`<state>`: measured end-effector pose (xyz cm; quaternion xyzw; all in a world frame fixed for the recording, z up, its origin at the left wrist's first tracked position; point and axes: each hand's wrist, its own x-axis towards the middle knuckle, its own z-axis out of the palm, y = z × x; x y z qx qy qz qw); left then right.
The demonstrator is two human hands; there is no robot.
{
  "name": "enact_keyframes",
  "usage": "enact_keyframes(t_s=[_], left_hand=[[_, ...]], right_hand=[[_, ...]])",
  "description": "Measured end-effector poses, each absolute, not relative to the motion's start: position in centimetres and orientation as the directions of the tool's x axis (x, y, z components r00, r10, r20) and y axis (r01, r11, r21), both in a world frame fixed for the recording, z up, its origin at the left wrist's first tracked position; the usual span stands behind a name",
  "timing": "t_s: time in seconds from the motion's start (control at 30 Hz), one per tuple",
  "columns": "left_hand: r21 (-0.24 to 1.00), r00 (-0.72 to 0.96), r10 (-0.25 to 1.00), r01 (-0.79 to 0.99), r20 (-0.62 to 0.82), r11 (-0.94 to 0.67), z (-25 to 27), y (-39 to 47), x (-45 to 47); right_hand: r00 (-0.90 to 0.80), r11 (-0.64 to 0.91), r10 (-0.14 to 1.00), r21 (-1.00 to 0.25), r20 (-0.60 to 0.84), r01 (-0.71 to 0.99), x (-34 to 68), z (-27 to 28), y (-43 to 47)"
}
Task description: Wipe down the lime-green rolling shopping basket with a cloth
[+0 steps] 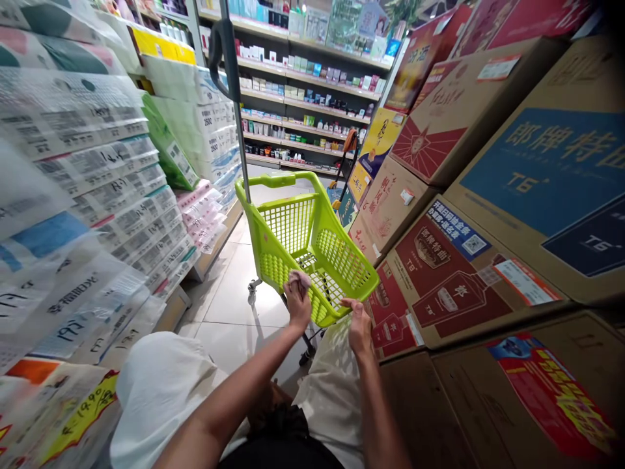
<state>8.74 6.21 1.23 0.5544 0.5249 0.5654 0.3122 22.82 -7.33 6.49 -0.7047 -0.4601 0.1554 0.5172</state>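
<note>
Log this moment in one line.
left hand: holds pinkish cloth at near end of green cart | right hand: at same end, grip unclear | right side: stacked cartons | left side: wrapped packs

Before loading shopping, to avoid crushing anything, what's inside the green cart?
No goods show inside the green cart, just grid floor and walls; the left hand and cloth hide a patch.

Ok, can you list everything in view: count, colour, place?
Cart: one, lime green, mid-aisle
Cloth: one, pinkish, at cart's near side
Pole handle: one, dark grey, by cart's left
Wrapped packs: many, mostly white, stacked left
Leaning pack: one, green, left
Cartons: many, brown and red, stacked right
Stocked shelves: several, pale, back
Floor tiles: several, pale, aisle
Legwear: one, white, bottom
Left hand: one, bare, holding the cloth
Right hand: one, bare, at cart's near-right corner
</note>
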Motion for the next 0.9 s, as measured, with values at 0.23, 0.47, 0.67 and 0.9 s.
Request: enact_keyframes(t_s=[0.23,0.47,0.67,0.9], left_hand=[[0.966,-0.369,0.898,0.189,0.238,-0.179,6.2,16.5,5.2],[0.958,-0.399,0.873,0.18,0.279,-0.224,6.3,18.7,4.8],[0.954,-0.409,0.863,0.177,0.297,-0.244,6.9,20.0,4.2],[0.947,-0.354,0.879,0.138,0.321,-0.29,8.2,20.5,3.8]], right_hand=[[0.464,-0.012,0.838,-0.841,0.286,0.541,23.8,5.7,-6.9],[0.356,0.043,0.876,-0.79,0.324,0.612,23.9,5.1,-6.1],[0.363,0.061,0.861,-0.782,0.355,0.621,22.7,5.8,-6.3],[0.351,0.026,0.882,-0.776,0.314,0.63,23.2,6.1,-5.8]])
